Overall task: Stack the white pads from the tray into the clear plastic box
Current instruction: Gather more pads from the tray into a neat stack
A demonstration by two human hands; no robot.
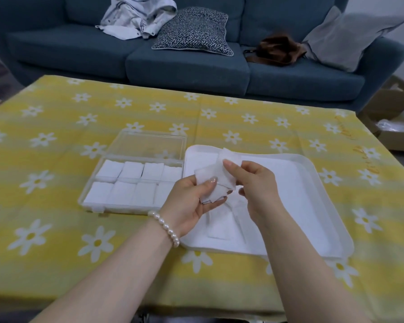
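Clear plastic box left of centre, lid open, white stacks filling its compartments, left hand at centre gripping a bunch of white pads, right hand pinching their upper edge, both above white tray right of centre, more pads lying beneath.

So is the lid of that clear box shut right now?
No, the lid lies folded back flat on the tablecloth, leaving the clear plastic box open with rows of white pads showing inside.

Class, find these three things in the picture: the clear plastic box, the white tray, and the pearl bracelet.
clear plastic box point(89, 198): head view, front-left wall.
white tray point(322, 183): head view, bare right rim.
pearl bracelet point(166, 226): head view, beads on the left wrist.
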